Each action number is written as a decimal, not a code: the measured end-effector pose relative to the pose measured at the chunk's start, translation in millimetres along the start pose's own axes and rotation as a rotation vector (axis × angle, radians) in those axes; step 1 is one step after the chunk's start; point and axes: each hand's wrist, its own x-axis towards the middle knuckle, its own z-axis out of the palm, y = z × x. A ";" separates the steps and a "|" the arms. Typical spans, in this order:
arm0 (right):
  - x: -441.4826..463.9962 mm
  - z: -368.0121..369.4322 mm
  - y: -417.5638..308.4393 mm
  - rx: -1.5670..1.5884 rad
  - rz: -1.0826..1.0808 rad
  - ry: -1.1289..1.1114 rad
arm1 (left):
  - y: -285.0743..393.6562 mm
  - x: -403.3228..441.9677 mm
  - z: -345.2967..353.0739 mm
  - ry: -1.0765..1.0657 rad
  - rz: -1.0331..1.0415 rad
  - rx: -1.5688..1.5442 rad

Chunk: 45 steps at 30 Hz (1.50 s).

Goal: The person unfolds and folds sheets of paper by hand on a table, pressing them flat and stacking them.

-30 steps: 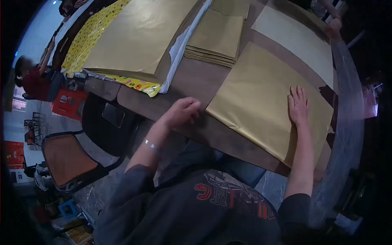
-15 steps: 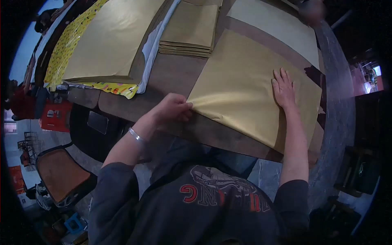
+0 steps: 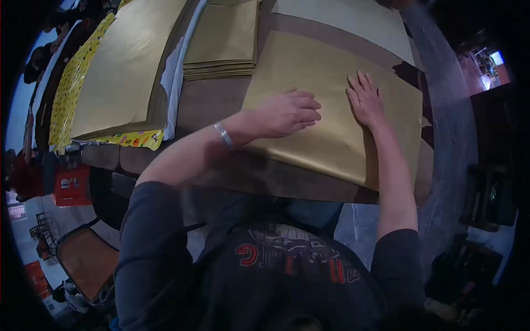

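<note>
Left hand (image 3: 292, 113), bare: we list it palm down above the near left part of a large, glossy, gold-brown paper sheet (image 3: 334, 138), fingers slightly bent and clamped on nothing; whether it touches the paper, we cannot tell. Right hand (image 3: 367, 103), bare: laid flat on the same sheet, toward its right side, fingers a little spread. We enter the two hands as apart from each other.

Silver-coloured metal bracelet (image 3: 223, 134): one, on the left wrist.

The sheet: lying flat on the brown, smooth-topped surface (image 3: 207, 102), directly before the wearer, its near edge rounded and catching the light. We judge it light and thin, limp across its breadth yet quick to crease, and rather slippery for its sheen. We would take hold at the near left corner or along the near edge, pinching lightly, with a flat palm to steady the rest.

Beyond it: one pale, matt, broad sheet (image 3: 353, 25), just past the far edge. To the left: one neat pile of smaller gold-brown folded papers (image 3: 221, 38); farther left, one stack of large gold-brown sheets (image 3: 130, 60), with yellow patterned wrapping (image 3: 66, 91) showing at its margins.

Off the surface: one chair with an orange-brown seat (image 3: 88, 259).
</note>
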 end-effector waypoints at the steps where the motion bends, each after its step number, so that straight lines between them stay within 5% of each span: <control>1: 0.9 -0.5 0.1 0.000 0.020 0.002 | -9.9 8.9 6.2 -0.124 0.078 0.087; 8: -1.6 -2.0 -2.0 -0.008 -0.006 -0.001 | -6.7 1.7 35.8 -0.425 0.209 0.110; 14: -1.6 5.6 0.9 -0.024 -0.002 0.013 | 11.1 -22.0 32.1 -0.456 0.380 -0.004; 23: -1.3 1.0 -1.5 -0.031 0.010 -0.003 | 1.5 -21.0 28.8 -0.306 0.286 0.007; 37: -1.1 3.6 -0.3 -0.030 0.010 0.018 | 18.3 -80.1 -10.3 -0.591 0.022 0.262; 45: -0.7 1.4 -0.4 -0.055 0.002 -0.004 | 33.3 -125.8 -46.2 -0.601 -0.147 0.152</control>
